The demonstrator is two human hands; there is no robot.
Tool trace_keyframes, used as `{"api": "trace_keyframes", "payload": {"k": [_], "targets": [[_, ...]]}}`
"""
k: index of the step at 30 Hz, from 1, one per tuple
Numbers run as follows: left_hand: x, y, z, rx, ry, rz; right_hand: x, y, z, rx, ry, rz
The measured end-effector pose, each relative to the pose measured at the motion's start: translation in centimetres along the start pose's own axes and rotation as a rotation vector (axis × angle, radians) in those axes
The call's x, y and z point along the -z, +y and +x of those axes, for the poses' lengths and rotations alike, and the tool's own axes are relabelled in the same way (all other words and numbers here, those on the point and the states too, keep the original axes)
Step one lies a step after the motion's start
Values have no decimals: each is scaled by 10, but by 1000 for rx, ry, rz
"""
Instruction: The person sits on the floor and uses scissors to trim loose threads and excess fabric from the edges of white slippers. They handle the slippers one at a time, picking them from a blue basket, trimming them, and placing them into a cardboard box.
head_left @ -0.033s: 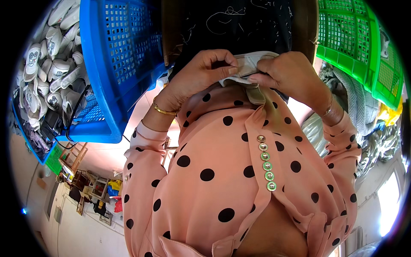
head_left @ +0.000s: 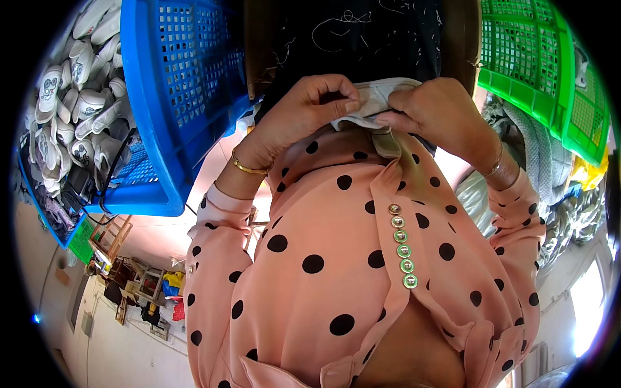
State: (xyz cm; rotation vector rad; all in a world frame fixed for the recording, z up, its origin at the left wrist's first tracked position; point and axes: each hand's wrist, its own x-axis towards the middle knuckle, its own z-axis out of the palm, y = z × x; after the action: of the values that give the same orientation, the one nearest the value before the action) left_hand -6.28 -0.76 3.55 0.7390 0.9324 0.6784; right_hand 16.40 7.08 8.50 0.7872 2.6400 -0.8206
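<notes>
A white cloth shoe upper [head_left: 373,100] with a stitched, curved edge lies across my lap, in front of my belly. On its left side, my left hand [head_left: 320,103] is closed, with thumb and forefinger pinched at the cloth's edge. My right hand [head_left: 436,113] grips the right side between thumb and bent fingers. Part of the upper is hidden behind the right fingers. A small pale flap of cloth [head_left: 387,145] hangs below it, against my polka-dot shirt [head_left: 310,220].
A blue plastic crate [head_left: 145,116] stands close on my left, beside a heap of white shoes [head_left: 81,103]. Green crates [head_left: 527,77] are at my right, above grey cloth and plastic bags [head_left: 563,226]. Loose threads [head_left: 343,29] lie on dark cloth ahead. Wooden stools [head_left: 110,239] stand farther off.
</notes>
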Motion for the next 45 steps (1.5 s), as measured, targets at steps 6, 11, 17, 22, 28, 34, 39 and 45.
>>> {"api": "trace_keyframes", "payload": {"k": [6,11,17,22,28,34,39,45], "targets": [[-10,-9,-2,-79,295,-296,7,-5,10,-55,182,-39],[-19,-29,2,-228,498,-383,5,-1,28,-10,137,-221],[-24,-30,4,-286,580,-376,8,-2,42,34,110,-260],[-24,-30,4,-319,598,-309,10,-3,50,94,90,-240],[-24,-28,4,-286,599,-310,8,-3,54,118,73,-232],[-24,-29,5,-303,590,-313,9,-4,57,137,7,-269],[-22,-22,4,-350,661,-182,2,-3,56,125,34,-243],[5,-5,8,-720,1087,991,-6,10,36,-244,259,298]]}}
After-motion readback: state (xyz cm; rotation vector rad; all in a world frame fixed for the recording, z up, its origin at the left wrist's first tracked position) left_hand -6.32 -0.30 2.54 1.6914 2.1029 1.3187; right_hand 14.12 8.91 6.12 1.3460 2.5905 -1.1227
